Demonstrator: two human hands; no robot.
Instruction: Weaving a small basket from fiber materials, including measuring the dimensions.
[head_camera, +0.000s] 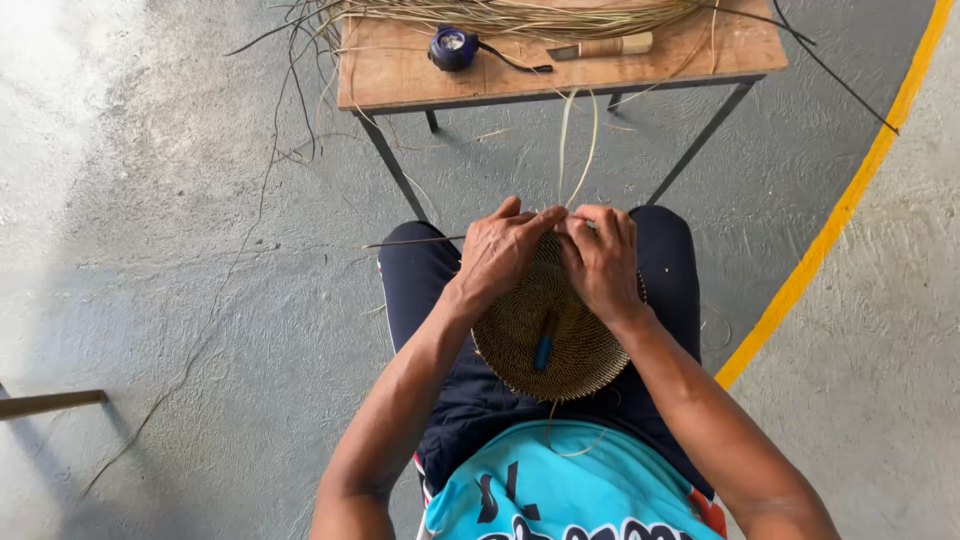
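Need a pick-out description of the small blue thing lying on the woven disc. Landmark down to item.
Start at the wooden table at the top, then drop to the person's lap, where both hands work the far edge of a round woven disc. The blue stick-shaped thing lies near the disc's centre, just below the hands. It is the only blue item on the tan weave; the other blue object, round and dark, sits on the table.

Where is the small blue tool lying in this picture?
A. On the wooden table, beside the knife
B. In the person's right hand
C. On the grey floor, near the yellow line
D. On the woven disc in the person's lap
D: the blue tool lies on the woven disc in the lap, below both hands, the left hand and the right hand, which pinch the disc's far edge.
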